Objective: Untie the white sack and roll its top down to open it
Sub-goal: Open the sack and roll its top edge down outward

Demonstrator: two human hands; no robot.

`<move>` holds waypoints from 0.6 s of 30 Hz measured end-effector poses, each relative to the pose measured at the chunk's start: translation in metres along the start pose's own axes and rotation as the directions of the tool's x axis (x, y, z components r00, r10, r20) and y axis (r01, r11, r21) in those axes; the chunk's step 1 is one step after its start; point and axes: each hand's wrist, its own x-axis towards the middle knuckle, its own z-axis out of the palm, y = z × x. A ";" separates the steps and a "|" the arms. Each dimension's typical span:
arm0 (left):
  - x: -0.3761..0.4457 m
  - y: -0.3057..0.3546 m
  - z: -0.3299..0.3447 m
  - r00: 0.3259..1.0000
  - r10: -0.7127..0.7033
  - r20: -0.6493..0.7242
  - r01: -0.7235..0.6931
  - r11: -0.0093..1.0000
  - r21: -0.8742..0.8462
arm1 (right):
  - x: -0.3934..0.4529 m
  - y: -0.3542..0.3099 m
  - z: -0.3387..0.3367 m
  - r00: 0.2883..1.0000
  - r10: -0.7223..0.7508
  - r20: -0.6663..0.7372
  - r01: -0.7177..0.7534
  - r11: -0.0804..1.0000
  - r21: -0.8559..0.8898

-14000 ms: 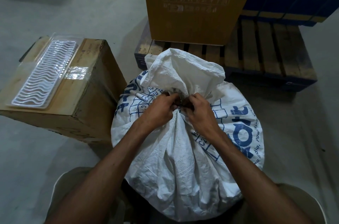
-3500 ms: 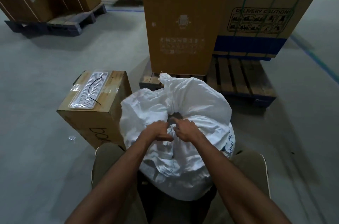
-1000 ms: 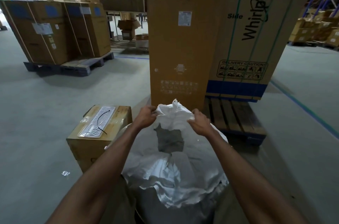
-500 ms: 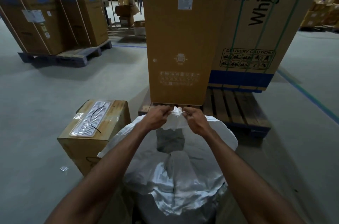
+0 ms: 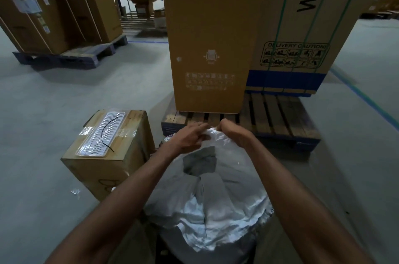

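Observation:
The white sack (image 5: 216, 205) stands on the floor between my forearms, untied, its mouth showing as a dark gap near the top. My left hand (image 5: 187, 137) and my right hand (image 5: 234, 133) sit close together at the far rim of the sack, each gripping a fold of the white fabric bunched between them. The black tie (image 5: 107, 134) lies on a clear plastic tray (image 5: 101, 137) on the small cardboard box (image 5: 108, 162) to the left.
A wooden pallet (image 5: 276, 119) carrying two tall cardboard cartons (image 5: 211, 36) stands right behind the sack. More cartons on a pallet (image 5: 54, 8) are at the far left. Grey concrete floor lies all around, with a small scrap (image 5: 75, 191) by the box.
My hands have come lower and closer together on the far rim, bunching the fabric. Earlier the tie came off the sack's neck and now lies on the tray.

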 end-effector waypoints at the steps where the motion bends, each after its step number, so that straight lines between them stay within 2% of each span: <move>1: 0.002 -0.001 0.001 0.999 -0.054 0.007 0.055 0.995 -0.082 | 0.002 0.002 0.003 0.990 -0.129 -0.048 0.125 0.989 -0.077; 3: 0.006 -0.004 -0.001 0.977 -0.210 0.043 0.214 0.957 -0.195 | 0.003 0.016 0.008 0.888 -0.424 -0.175 0.367 0.886 -0.283; 5: 0.005 -0.015 -0.006 0.947 -0.310 0.086 0.321 0.902 -0.290 | 0.000 0.036 0.017 0.766 -0.628 -0.137 0.448 0.674 -0.587; 7: 0.001 -0.028 -0.012 0.928 -0.342 0.144 0.371 0.827 -0.423 | -0.001 0.055 0.026 0.704 -0.707 -0.069 0.435 0.505 -0.745; 9: -0.002 -0.033 -0.014 0.899 -0.368 0.238 0.438 0.725 -0.532 | -0.002 0.063 0.032 0.675 -0.734 -0.077 0.424 0.472 -0.773; 10: -0.001 -0.037 -0.013 0.883 -0.380 0.275 0.469 0.711 -0.524 | -0.002 0.064 0.035 0.686 -0.720 -0.102 0.409 0.498 -0.764; 11: 0.001 -0.039 -0.010 0.877 -0.386 0.286 0.479 0.754 -0.450 | -0.001 0.063 0.038 0.722 -0.681 -0.125 0.396 0.554 -0.733; 12: 0.001 -0.039 -0.007 0.877 -0.394 0.276 0.469 0.828 -0.307 | 0.000 0.058 0.038 0.777 -0.608 -0.162 0.375 0.654 -0.657; 13: 0.002 -0.039 -0.003 0.892 -0.380 0.244 0.419 0.898 -0.136 | 0.004 0.052 0.036 0.847 -0.500 -0.179 0.355 0.784 -0.509; 14: 0.003 -0.038 0.004 0.924 -0.323 0.205 0.329 0.944 0.006 | 0.007 0.046 0.031 0.912 -0.377 -0.159 0.312 0.893 -0.325; 15: 0.002 -0.034 0.008 0.955 -0.240 0.172 0.230 0.970 0.080 | 0.009 0.040 0.026 0.958 -0.270 -0.100 0.250 0.952 -0.174; 16: 0.001 -0.030 0.010 0.981 -0.145 0.127 0.131 0.985 0.108 | 0.011 0.034 0.020 0.982 -0.190 -0.025 0.187 0.979 -0.084; 18: 0.002 -0.026 0.014 1.000 0.004 0.017 -0.006 0.995 0.100 | 0.013 0.026 0.007 0.993 -0.067 0.098 0.070 0.997 -0.027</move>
